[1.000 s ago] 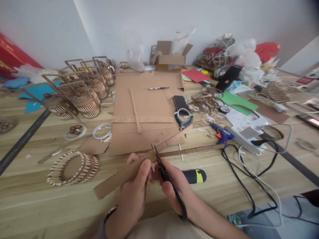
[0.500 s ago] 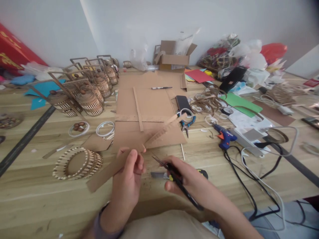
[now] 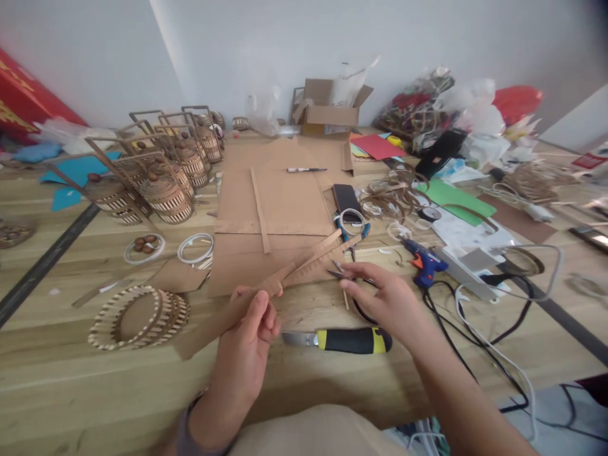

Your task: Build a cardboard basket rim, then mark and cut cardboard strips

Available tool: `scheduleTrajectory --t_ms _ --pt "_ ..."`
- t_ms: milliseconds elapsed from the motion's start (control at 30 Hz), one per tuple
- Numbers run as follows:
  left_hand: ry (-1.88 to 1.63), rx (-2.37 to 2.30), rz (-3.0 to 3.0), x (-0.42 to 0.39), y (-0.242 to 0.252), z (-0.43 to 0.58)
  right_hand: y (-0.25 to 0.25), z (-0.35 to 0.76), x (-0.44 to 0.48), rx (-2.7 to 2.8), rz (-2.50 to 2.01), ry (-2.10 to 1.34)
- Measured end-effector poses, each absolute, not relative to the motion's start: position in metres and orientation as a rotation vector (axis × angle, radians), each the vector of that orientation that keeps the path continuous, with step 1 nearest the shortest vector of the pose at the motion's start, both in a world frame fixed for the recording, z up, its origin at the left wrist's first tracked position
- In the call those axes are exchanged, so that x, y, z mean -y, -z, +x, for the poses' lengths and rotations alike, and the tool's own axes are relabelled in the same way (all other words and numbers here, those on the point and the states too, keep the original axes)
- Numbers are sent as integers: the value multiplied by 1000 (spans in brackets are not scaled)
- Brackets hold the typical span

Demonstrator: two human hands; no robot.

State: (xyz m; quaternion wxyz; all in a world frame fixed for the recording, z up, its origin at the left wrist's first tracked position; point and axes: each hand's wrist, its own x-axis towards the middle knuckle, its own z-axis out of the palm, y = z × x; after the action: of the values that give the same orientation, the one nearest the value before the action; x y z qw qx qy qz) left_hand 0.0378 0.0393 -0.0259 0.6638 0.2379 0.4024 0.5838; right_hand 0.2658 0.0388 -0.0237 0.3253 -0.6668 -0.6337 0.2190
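Note:
My left hand [image 3: 251, 335] is closed on a long cardboard strip [image 3: 209, 323], thumb on top. Past the fingers the strip divides into two narrow lengths, one with small notches along its edge. To the right, my right hand [image 3: 380, 297] is closed round a pair of scissors [image 3: 337, 272] with dark handles, low over the table. The scissors' tips point left, and my fingers hide much of them. Below the hands lies a utility knife [image 3: 351, 340] with a black and yellow handle. Beyond them is a cardboard sheet [image 3: 280, 202] bearing a loose strip [image 3: 259, 212] and a pen [image 3: 306, 170].
On the left are a round striped basket piece [image 3: 137, 316], white rings [image 3: 195, 248] and several lidded baskets [image 3: 166, 196]. A glue gun [image 3: 422, 259], cables [image 3: 498, 335], pliers [image 3: 363, 234], a phone [image 3: 346, 201] and coiled strips [image 3: 389, 193] lie right. An open box [image 3: 331, 116] stands behind.
My right hand has moved right and forward with the scissors, uncovering the utility knife. The left hand keeps the strip, whose two far lengths now lie closer together.

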Motion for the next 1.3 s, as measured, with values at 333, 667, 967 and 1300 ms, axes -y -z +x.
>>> scheduleTrajectory --t_ms 333,667,967,1300 --pt "-1227 -907 660 -34 30 28 23 206 -42 1044 -1191 -1278" --pt "-1180 -873 664 -31 27 40 36 217 -29 860 -1183 -1234" --pt "-1180 -881 596 -30 25 46 30 213 -27 869 -1191 -1219" --pt "-1453 -1002 428 -41 21 22 35 270 -36 817 -1392 -803"
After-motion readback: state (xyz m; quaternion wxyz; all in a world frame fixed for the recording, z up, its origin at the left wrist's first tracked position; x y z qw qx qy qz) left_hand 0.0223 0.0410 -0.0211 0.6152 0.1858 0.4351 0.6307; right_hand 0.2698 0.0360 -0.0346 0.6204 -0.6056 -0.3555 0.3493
